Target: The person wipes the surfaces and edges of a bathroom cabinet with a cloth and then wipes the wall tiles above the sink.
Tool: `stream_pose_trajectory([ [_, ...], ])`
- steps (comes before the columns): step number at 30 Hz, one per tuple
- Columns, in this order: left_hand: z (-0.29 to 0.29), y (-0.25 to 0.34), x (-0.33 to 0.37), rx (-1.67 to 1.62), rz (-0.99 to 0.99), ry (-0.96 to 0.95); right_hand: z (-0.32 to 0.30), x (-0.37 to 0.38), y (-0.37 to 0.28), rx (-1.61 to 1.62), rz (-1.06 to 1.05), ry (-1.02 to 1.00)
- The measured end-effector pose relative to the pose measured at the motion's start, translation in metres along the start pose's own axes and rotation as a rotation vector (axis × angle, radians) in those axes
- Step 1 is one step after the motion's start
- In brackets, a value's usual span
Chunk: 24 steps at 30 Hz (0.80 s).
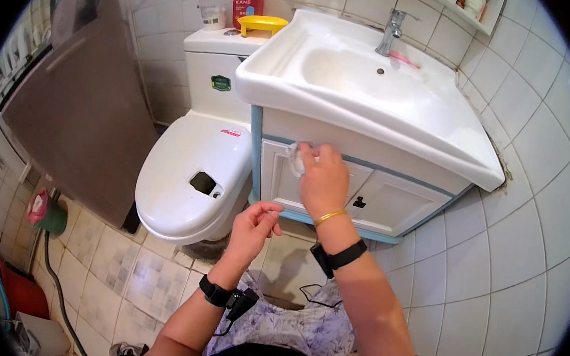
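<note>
My right hand grips a crumpled white tissue and presses it to the upper left part of the vanity cabinet's left door. The cabinet is white with blue trim, under a white washbasin. Lower and to the left, my left hand hovers between the toilet and the cabinet. Its fingers are curled toward the thumb, with nothing visible in them. A black handle shows near the inner edge of the right door.
The closed toilet lid bears a dark square patch. On the tank stand a red pump bottle, a clear cup and a yellow holder. A brown panel leans at left, near a green bin.
</note>
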<state>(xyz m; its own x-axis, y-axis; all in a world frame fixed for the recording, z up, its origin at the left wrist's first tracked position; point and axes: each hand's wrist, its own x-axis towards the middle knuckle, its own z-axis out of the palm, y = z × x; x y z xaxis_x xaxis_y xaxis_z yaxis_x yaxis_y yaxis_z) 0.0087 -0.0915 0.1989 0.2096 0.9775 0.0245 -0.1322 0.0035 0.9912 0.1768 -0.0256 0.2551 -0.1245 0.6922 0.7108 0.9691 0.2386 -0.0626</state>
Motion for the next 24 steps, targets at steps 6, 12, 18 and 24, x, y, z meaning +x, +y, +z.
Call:
stream_pose_trajectory([
  [6,-0.002,-0.004,0.001,0.003,-0.010,-0.005,0.004,0.002,-0.004,0.052,0.011,0.042],
  [12,0.009,-0.004,0.002,-0.050,-0.016,-0.011,-0.007,-0.007,0.015,0.022,0.044,0.008],
  [18,0.003,-0.008,0.002,0.011,-0.013,-0.008,0.008,0.010,-0.008,0.088,-0.012,0.034],
  [24,0.000,-0.002,0.000,-0.025,0.002,0.043,0.008,0.008,-0.004,0.090,-0.010,0.000],
])
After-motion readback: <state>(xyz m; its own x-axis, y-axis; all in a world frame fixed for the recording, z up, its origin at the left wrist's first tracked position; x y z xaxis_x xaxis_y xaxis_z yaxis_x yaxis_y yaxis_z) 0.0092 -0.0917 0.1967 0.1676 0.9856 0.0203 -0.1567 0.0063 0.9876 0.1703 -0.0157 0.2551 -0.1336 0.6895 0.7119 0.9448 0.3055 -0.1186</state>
